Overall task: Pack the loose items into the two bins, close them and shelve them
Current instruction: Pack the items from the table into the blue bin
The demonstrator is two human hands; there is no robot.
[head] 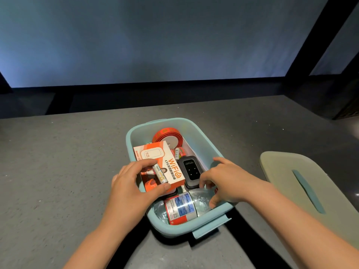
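Note:
A light blue bin (pixel 202 144) stands open on the grey table. Inside lie a roll of red tape (pixel 167 134), an orange and white WiFi box (pixel 171 167), a black pocket router (pixel 191 168), several batteries (pixel 178 152) and a clear water bottle (pixel 182 206) with a red and blue label. My left hand (pixel 132 191) holds the near end of the WiFi box, with a white battery (pixel 160 173) under its fingers. My right hand (pixel 223 181) reaches into the bin, fingers curled round the bottle's right end.
The bin's pale green lid (pixel 287 171), with a blue handle strip, lies flat on the table to the right. The grey table (pixel 58 162) ends at a dark ledge beneath a blue-grey wall. A black post rises at the upper right.

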